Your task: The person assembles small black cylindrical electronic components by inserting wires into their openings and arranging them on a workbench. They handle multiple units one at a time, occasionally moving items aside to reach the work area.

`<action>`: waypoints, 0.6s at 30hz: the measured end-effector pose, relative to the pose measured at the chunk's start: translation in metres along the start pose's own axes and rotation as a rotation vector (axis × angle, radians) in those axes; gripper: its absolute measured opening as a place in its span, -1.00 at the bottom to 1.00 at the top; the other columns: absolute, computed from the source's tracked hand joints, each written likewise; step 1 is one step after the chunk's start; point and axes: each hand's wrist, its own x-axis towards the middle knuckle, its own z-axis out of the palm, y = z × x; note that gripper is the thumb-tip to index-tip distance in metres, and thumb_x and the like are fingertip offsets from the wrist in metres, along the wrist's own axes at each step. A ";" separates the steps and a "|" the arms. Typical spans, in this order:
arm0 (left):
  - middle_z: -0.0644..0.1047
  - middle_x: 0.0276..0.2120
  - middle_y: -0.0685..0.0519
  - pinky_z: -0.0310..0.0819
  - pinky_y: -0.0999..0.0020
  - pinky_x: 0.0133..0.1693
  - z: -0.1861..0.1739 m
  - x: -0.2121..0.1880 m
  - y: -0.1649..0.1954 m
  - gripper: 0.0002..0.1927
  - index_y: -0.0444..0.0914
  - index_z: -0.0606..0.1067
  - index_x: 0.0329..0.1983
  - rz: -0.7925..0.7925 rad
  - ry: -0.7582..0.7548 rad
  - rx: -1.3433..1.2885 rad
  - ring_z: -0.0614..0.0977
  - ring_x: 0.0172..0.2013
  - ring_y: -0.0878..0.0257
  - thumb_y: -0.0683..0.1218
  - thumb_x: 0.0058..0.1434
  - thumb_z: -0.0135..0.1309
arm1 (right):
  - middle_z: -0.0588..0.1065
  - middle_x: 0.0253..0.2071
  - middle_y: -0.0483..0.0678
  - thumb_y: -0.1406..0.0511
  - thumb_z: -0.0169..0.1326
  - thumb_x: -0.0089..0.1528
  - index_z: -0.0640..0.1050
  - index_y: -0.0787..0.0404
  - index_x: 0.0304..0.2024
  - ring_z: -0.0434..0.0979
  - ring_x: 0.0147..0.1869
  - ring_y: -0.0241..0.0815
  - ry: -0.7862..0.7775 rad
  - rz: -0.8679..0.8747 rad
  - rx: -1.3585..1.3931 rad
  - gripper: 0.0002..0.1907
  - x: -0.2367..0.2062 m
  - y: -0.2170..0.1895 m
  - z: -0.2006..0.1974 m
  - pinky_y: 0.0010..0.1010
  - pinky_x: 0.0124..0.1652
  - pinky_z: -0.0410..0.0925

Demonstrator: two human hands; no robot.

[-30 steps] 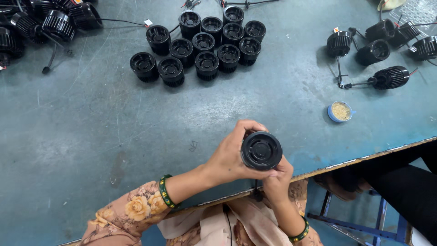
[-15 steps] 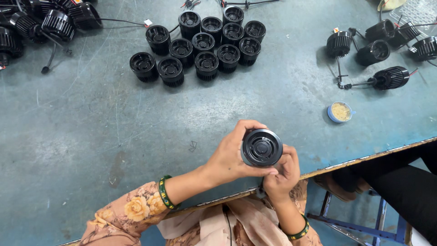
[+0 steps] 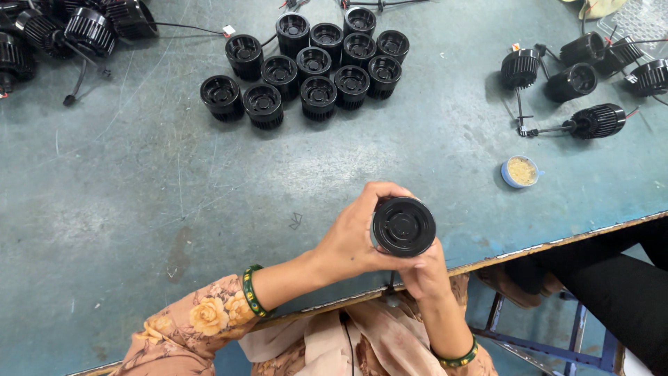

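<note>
A round black housing (image 3: 403, 226) is gripped low in the frame's centre, the left hand (image 3: 358, 233) wrapped round its left side and the right hand (image 3: 423, 273) closed beneath it. It is best kept level and turned gently. Matching black housings (image 3: 306, 66) are clustered at upper centre on the blue-grey table (image 3: 139, 195).

Assembly workshop, worn blue workbench (image 3: 139, 209), rows of black housings (image 3: 306, 66)

Just one cam, strapped to my head, looking almost straight down at the blue table (image 3: 139, 209). My left hand (image 3: 355, 237) and right hand (image 3: 424, 271) sit close, low in the middle; everything beyond them lies farther off.
</note>
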 end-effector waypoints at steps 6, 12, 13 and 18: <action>0.55 0.07 0.00 0.53 0.26 0.19 0.001 0.002 0.003 -0.11 -0.24 0.28 0.27 -0.021 0.001 -0.001 0.63 0.12 0.16 0.12 -0.02 0.49 | 0.57 0.03 0.06 0.29 0.37 0.18 0.56 0.39 0.02 0.58 0.07 -0.14 -0.034 -0.045 0.008 -0.57 0.007 -0.005 -0.009 -0.27 0.09 0.44; 0.56 0.07 0.00 0.53 0.28 0.17 -0.002 0.004 0.003 -0.11 -0.23 0.27 0.26 -0.028 -0.026 0.020 0.64 0.11 0.17 0.11 -0.02 0.49 | 0.55 0.02 0.04 0.22 0.36 0.19 0.57 0.39 -0.01 0.54 0.07 -0.19 -0.029 -0.241 -0.209 -0.56 0.004 -0.008 -0.003 -0.33 0.11 0.41; 0.55 0.08 0.00 0.53 0.29 0.18 -0.003 0.003 0.003 -0.12 -0.23 0.27 0.26 -0.017 -0.028 0.026 0.64 0.12 0.17 0.11 -0.01 0.49 | 0.54 0.02 0.02 0.19 0.36 0.19 0.57 0.39 0.01 0.53 0.06 -0.20 -0.014 -0.296 -0.251 -0.53 0.003 -0.009 0.004 -0.35 0.10 0.40; 0.55 0.11 0.00 0.53 0.28 0.20 0.000 0.001 0.001 -0.13 -0.23 0.27 0.26 -0.021 0.003 -0.022 0.63 0.14 0.16 0.07 -0.01 0.49 | 0.44 0.05 -0.05 0.12 0.19 0.33 0.50 0.34 -0.13 0.47 0.10 -0.24 0.156 -0.718 -0.874 -0.62 -0.006 -0.014 0.036 -0.47 0.11 0.36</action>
